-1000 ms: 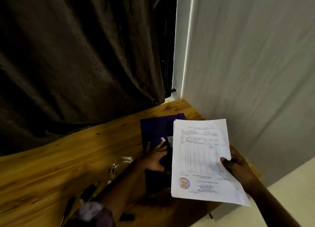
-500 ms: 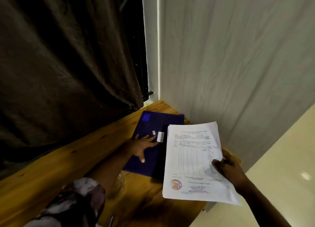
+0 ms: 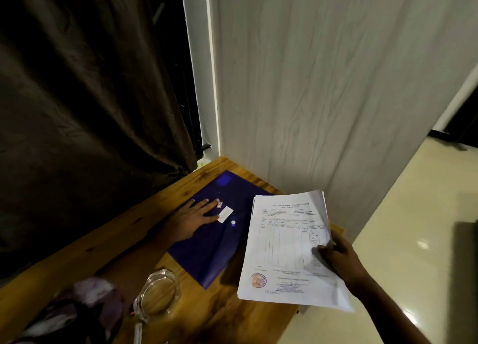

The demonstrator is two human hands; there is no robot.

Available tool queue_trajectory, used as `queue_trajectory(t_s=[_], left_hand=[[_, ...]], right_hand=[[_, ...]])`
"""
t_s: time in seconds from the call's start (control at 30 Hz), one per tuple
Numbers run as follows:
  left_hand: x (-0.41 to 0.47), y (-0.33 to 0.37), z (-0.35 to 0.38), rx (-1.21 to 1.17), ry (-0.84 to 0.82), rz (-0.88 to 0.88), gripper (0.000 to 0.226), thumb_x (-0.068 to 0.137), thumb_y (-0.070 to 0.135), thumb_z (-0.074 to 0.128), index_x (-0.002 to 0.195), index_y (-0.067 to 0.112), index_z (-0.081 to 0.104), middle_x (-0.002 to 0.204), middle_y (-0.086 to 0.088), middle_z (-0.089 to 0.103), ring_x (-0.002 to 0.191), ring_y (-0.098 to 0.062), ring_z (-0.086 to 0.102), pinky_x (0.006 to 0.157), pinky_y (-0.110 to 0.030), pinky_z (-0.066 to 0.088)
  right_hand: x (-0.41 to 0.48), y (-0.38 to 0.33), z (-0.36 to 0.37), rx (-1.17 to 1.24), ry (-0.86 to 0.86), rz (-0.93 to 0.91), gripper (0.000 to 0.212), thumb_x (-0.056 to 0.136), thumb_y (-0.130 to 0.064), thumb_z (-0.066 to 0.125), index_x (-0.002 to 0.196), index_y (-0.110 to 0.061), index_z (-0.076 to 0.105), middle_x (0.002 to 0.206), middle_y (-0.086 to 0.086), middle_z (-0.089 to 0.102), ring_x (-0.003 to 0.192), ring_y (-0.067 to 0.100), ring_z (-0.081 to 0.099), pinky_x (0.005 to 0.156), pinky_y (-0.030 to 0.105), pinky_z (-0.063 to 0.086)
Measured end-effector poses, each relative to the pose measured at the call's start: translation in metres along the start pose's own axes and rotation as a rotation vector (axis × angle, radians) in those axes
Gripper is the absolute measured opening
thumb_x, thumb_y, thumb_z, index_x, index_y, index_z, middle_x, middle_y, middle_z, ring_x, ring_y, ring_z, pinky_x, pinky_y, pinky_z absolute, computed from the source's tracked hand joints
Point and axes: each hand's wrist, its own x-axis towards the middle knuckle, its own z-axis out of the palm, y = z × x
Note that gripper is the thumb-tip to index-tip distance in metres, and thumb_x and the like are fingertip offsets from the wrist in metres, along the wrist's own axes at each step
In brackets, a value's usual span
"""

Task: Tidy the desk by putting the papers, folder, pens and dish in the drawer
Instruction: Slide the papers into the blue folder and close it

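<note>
A dark blue folder (image 3: 207,245) lies flat on the wooden desk (image 3: 124,242) near its far right corner. My left hand (image 3: 192,218) rests flat on the folder's upper left part, fingers spread, beside a small white label. My right hand (image 3: 338,258) grips a stack of white printed papers (image 3: 282,250) by its right edge, held just above the desk and overlapping the folder's right side. A clear glass dish (image 3: 159,296) stands on the desk near the front. A pen (image 3: 137,332) shows partly below the dish. No drawer is visible.
A dark curtain (image 3: 90,98) hangs behind the desk on the left. A white wood-grain panel (image 3: 323,85) stands at the desk's right end. Pale tiled floor (image 3: 413,227) lies to the right. My patterned sleeve (image 3: 77,310) fills the lower left.
The view has swung to the right and down. My left hand has flattened further up on the folder. The papers stay in my right hand, slightly tilted.
</note>
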Motion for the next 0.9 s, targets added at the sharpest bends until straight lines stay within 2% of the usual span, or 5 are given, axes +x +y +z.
queue_trajectory(t_s=[0.13, 0.33, 0.5, 0.8, 0.9], left_hand=[[0.011, 0.046, 0.008, -0.793, 0.238, -0.439, 0.056, 0.090, 0.001, 0.055, 0.139, 0.025, 0.047, 0.147, 0.000, 0.043, 0.134, -0.023, 0.044, 0.107, -0.037, 0.044], [0.020, 0.094, 0.016, -1.311, 0.376, -0.700, 0.029, 0.089, -0.006, 0.054, 0.107, 0.015, 0.062, 0.138, -0.008, 0.045, 0.128, -0.027, 0.048, 0.100, -0.029, 0.042], [0.012, 0.095, 0.022, -1.278, 0.252, -0.560, 0.028, 0.093, 0.018, 0.059, 0.117, 0.031, 0.052, 0.154, 0.006, 0.023, 0.145, -0.027, 0.020, 0.115, -0.037, 0.028], [0.004, 0.105, 0.022, -0.887, 0.017, -0.415, 0.141, 0.036, 0.091, 0.057, 0.152, 0.038, -0.002, 0.162, -0.002, -0.017, 0.146, -0.021, -0.027, 0.118, -0.047, -0.018], [0.005, 0.109, 0.020, -0.869, 0.066, -0.367, 0.120, 0.049, 0.079, 0.065, 0.148, 0.047, 0.005, 0.161, 0.001, -0.020, 0.146, -0.023, -0.026, 0.115, -0.056, -0.018]], right_hand=[[-0.009, 0.000, -0.002, 0.035, 0.073, 0.023, 0.039, 0.090, 0.004, 0.056, 0.119, -0.021, 0.059, 0.105, 0.001, 0.072, 0.087, 0.019, 0.071, 0.073, 0.031, 0.056], [-0.016, -0.004, 0.002, 0.052, 0.079, 0.014, 0.044, 0.089, 0.005, 0.055, 0.121, -0.026, 0.059, 0.108, 0.003, 0.072, 0.092, 0.024, 0.071, 0.077, 0.037, 0.056], [-0.022, -0.008, -0.005, 0.043, 0.112, 0.016, 0.042, 0.091, 0.003, 0.053, 0.121, -0.026, 0.059, 0.107, 0.003, 0.072, 0.091, 0.022, 0.070, 0.073, 0.031, 0.055], [-0.031, -0.002, -0.017, 0.101, 0.213, 0.089, 0.036, 0.089, 0.001, 0.053, 0.105, -0.029, 0.064, 0.103, 0.005, 0.072, 0.093, 0.029, 0.069, 0.083, 0.041, 0.057], [-0.031, 0.001, -0.021, 0.087, 0.209, 0.091, 0.034, 0.087, 0.000, 0.056, 0.103, -0.029, 0.065, 0.104, 0.006, 0.072, 0.092, 0.029, 0.069, 0.086, 0.043, 0.056]])
